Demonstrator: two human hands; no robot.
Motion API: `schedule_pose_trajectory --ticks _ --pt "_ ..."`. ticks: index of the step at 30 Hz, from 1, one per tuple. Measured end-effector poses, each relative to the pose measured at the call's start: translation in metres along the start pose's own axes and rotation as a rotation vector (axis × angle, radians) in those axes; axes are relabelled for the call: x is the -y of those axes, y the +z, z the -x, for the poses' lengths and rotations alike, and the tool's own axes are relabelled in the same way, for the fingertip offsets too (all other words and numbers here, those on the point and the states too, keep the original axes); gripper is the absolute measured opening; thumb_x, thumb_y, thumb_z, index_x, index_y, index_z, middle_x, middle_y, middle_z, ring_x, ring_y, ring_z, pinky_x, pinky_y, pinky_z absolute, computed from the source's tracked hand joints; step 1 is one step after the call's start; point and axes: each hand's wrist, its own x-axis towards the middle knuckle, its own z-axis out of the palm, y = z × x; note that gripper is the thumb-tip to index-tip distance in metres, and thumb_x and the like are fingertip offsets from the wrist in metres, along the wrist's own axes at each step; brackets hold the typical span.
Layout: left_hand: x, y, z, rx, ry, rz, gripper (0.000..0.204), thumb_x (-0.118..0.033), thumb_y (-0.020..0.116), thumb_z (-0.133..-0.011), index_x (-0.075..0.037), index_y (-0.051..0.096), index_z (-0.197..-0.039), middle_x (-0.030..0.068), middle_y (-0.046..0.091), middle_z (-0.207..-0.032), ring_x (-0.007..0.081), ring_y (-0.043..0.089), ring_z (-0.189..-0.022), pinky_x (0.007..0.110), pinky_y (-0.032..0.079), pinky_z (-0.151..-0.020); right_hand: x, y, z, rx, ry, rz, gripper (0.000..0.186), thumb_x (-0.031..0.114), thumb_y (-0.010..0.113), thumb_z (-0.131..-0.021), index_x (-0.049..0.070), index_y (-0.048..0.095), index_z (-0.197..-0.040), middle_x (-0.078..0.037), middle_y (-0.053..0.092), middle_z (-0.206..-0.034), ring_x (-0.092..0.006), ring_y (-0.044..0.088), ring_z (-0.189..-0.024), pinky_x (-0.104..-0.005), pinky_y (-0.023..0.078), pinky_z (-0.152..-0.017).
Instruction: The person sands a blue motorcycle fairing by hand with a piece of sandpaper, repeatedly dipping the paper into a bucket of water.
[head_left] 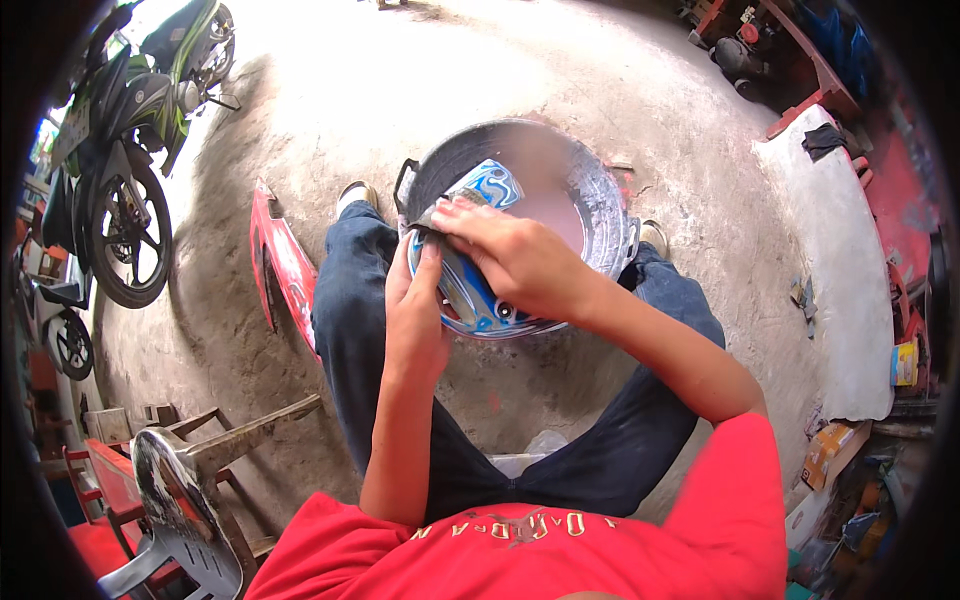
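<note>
A blue and white curved panel (478, 290), patterned with swirling shapes, is held over the near rim of a dark metal basin (600, 200) that is set on the concrete floor (400, 100) between the person's feet; pale, milky water can be seen inside the basin. The panel is supported from below and at its left edge by the left hand (415, 315), whose fingers are curled around that edge, thumb side up. The right hand (515, 255) is laid flat on top, fingers nearly closed and pressed onto a small dark grey sheet (428, 218) that lies against the panel's upper end; whether the sheet is pinched or merely pressed cannot be told. Close to the left knee a red bodywork panel (285, 270) is stood on edge on the floor, just beside the dark trouser leg. Farther left a green and black motorcycle (130, 130) is parked, with another wheel (70, 345) partly seen behind it. At the lower left a shiny dark fender (175, 490) is propped on a grey plastic chair (190, 565), beside a wooden frame (250, 425). To the right a raised pale concrete slab (850, 290) is found, with a dark cloth (822, 140) on its far end, and beyond it a small yellow and blue box (905, 362) and an orange carton (825, 450) lower down; their printing is too small to be made out.
</note>
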Motion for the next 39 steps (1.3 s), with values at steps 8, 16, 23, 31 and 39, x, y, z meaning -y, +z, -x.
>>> schedule_pose_trajectory --ticks 8,16,23,31,39 --pt "0.001 -0.006 0.001 0.01 0.042 -0.086 0.029 -0.016 0.052 -0.106 0.001 0.054 -0.129 0.0064 0.066 -0.113 0.0113 0.064 -0.101 0.028 0.051 -0.09 -0.002 0.021 0.006 -0.153 -0.055 0.046 0.031 0.013 0.049 -0.101 0.001 0.065 -0.125 -0.026 0.066 -0.121 -0.0405 0.064 -0.113 -0.0456 0.051 -0.096" --pt "-0.006 -0.006 -0.005 -0.035 0.137 -0.088 0.034 -0.019 0.052 -0.107 0.002 0.053 -0.133 0.0063 0.065 -0.116 0.0116 0.061 -0.105 0.029 0.05 -0.094 -0.184 -0.04 0.041 0.127 0.8 0.119 0.039 0.028 0.05 -0.101 -0.005 0.069 -0.107 -0.029 0.069 -0.106 -0.0437 0.065 -0.105 -0.0471 0.051 -0.092" --pt "-0.011 -0.018 -0.003 -0.112 0.2 -0.109 0.033 -0.021 0.049 -0.108 0.001 0.053 -0.132 0.0071 0.064 -0.117 0.0116 0.06 -0.103 0.029 0.049 -0.092 -0.206 0.015 0.093 0.292 0.905 0.401 0.039 0.032 0.053 -0.098 -0.001 0.071 -0.107 -0.028 0.068 -0.109 -0.0458 0.065 -0.105 -0.0496 0.05 -0.096" --pt "-0.013 -0.016 -0.005 -0.146 0.175 -0.054 0.03 -0.021 0.05 -0.108 -0.002 0.052 -0.13 0.005 0.066 -0.11 0.0104 0.065 -0.093 0.028 0.056 -0.08 -0.259 0.123 0.141 0.294 0.939 0.334 0.032 0.03 0.055 -0.098 0.013 0.071 -0.119 -0.023 0.07 -0.115 -0.0416 0.065 -0.112 -0.0498 0.051 -0.097" --pt "0.0 -0.034 -0.003 -0.248 0.202 -0.06 0.03 -0.021 0.049 -0.108 -0.001 0.051 -0.131 0.0062 0.065 -0.113 0.0118 0.065 -0.096 0.03 0.056 -0.081 -0.23 0.154 0.138 0.444 1.065 0.235 0.032 0.03 0.055 -0.098 0.017 0.071 -0.123 -0.022 0.068 -0.121 -0.041 0.064 -0.115 -0.0505 0.05 -0.099"
